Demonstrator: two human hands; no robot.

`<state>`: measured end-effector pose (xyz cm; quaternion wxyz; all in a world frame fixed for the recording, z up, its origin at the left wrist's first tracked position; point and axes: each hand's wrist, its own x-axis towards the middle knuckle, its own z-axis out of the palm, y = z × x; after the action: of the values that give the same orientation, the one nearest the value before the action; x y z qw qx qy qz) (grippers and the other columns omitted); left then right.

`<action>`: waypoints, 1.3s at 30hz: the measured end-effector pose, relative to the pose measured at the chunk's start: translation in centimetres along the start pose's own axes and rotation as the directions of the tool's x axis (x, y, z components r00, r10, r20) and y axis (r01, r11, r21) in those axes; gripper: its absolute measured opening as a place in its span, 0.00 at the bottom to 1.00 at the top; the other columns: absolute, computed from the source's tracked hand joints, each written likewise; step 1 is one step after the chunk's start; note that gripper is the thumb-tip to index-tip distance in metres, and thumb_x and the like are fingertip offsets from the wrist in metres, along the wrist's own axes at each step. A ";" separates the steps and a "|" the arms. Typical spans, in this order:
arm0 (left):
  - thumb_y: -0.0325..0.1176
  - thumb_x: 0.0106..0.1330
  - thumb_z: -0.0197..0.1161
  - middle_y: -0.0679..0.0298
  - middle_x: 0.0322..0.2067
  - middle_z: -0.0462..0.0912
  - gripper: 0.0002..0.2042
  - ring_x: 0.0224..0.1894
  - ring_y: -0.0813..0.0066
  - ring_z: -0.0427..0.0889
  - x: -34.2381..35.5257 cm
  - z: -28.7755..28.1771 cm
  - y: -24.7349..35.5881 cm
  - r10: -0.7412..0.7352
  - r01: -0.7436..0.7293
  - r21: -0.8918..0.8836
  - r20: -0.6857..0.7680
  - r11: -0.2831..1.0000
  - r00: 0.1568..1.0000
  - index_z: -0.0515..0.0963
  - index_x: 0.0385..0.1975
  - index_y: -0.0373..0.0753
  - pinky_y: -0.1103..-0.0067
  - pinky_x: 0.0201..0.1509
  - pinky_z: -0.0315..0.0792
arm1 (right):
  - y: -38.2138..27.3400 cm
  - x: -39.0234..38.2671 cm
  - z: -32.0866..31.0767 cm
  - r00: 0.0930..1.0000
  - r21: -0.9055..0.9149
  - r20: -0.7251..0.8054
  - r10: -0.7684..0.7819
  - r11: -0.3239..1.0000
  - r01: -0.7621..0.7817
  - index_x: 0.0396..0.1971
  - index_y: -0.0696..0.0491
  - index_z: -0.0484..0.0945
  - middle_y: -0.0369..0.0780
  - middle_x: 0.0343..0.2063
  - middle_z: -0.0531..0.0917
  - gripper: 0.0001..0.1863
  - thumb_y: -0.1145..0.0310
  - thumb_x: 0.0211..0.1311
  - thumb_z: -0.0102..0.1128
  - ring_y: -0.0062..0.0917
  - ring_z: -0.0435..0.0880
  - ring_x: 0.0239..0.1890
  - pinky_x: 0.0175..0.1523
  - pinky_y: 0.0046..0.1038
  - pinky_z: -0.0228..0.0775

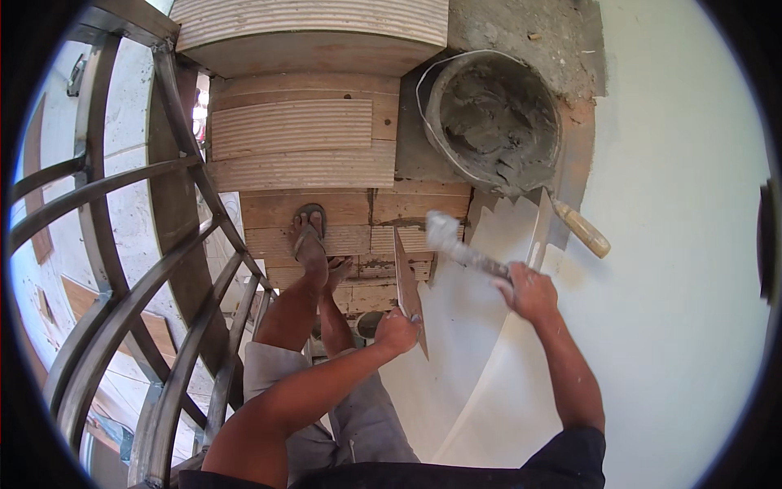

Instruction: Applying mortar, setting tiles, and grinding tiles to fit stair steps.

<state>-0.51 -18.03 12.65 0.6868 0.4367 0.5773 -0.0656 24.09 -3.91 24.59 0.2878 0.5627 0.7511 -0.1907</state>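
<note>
My left hand (397,332) is closed on the near part of a thin brown tile (406,285), held nearly edge-on in front of my legs. In my right hand (529,291) is a hammer-like tool (456,244) with a dark handle. Its whitish, smeared head is blurred and points toward the tile, apart from it in this view. A trowel (582,228) with a wooden handle lies beside the wall, at the near edge of a bucket (436,134) of wet grey mortar (493,118).
Wood-toned stair steps (301,171) with ribbed strips rise ahead, and my sandalled foot (309,232) stands on one. A metal railing (175,171) runs along the left. On the right is a pale wall (676,204). Rough concrete (521,33) surrounds the bucket's far side.
</note>
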 end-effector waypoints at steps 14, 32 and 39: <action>0.49 0.68 0.56 0.37 0.40 0.81 0.27 0.47 0.41 0.80 0.6 1.3 0.4 0.079 -0.083 0.055 0.061 0.995 0.995 0.75 0.42 0.20 0.60 0.54 0.73 | 5.0 8.2 2.3 0.975 -0.205 0.003 0.222 0.955 -0.216 0.41 0.54 0.71 0.50 0.29 0.84 0.24 0.45 0.72 0.45 0.47 0.85 0.33 0.35 0.45 0.78; 0.49 0.66 0.59 0.38 0.41 0.81 0.27 0.48 0.44 0.80 -0.1 -0.7 0.8 -0.085 0.087 -0.104 0.030 0.991 0.996 0.75 0.41 0.22 0.62 0.55 0.73 | 5.1 6.6 2.7 0.943 -0.276 0.016 0.331 0.908 -0.314 0.39 0.55 0.74 0.49 0.29 0.84 0.23 0.46 0.72 0.47 0.45 0.86 0.29 0.31 0.42 0.78; 0.49 0.66 0.59 0.38 0.40 0.81 0.27 0.48 0.43 0.80 0.8 -0.4 1.0 -0.058 0.059 -0.044 0.012 0.997 0.998 0.75 0.41 0.22 0.61 0.54 0.74 | 3.5 5.3 3.1 0.931 -0.227 -0.332 -0.153 0.971 0.079 0.36 0.54 0.73 0.49 0.29 0.84 0.23 0.47 0.70 0.49 0.45 0.85 0.28 0.29 0.41 0.77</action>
<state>0.07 -16.78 12.54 0.6972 0.4041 0.5873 -0.0754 27.01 -0.93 18.93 0.1969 0.5083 0.8380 -0.0250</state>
